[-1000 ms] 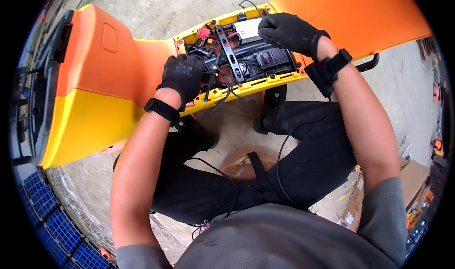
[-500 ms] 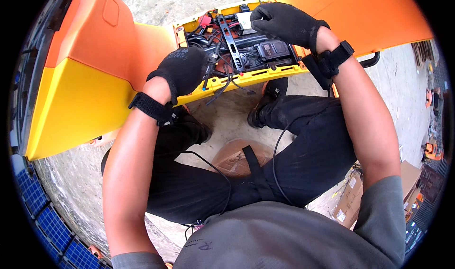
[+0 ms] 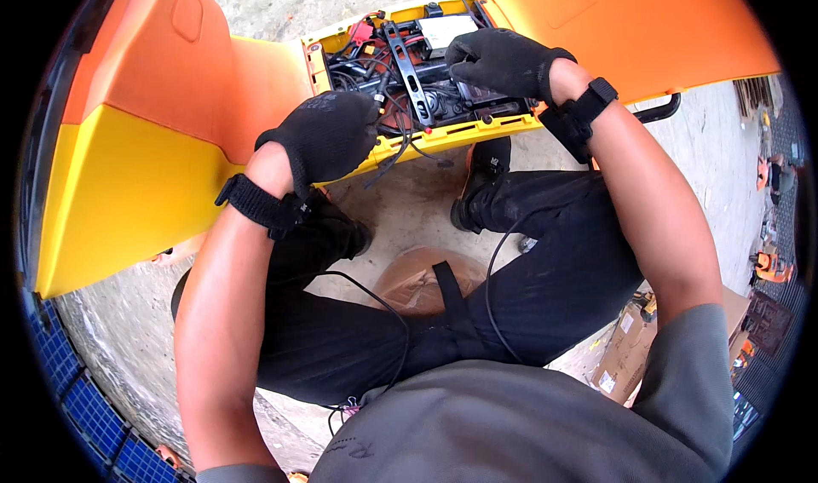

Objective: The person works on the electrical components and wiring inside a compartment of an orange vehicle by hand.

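My left hand (image 3: 328,134), in a black glove, is curled at the near-left part of an open bay in an orange-and-yellow vehicle body (image 3: 141,198), beside loose black cables (image 3: 405,134); what it holds, if anything, is hidden. My right hand (image 3: 498,61), also gloved, has its fingers closed over the bay's right side, just below a silver box (image 3: 443,30); I cannot make out anything inside them. Between my hands lie a slotted black bracket (image 3: 406,74), a red connector (image 3: 362,31) and tangled wiring. A yellow rim (image 3: 464,129) edges the bay.
My legs straddle a round brown seat (image 3: 409,278) on the concrete floor (image 3: 128,347). Cardboard boxes (image 3: 618,355) lie at the lower right. Blue grid panels (image 3: 145,457) line the lower left. A black tube (image 3: 660,110) juts below the orange panel.
The vehicle body sits higher and further left in view. Relative to the bay, both hands have shifted down toward its near edge, and my left fingers have curled in.
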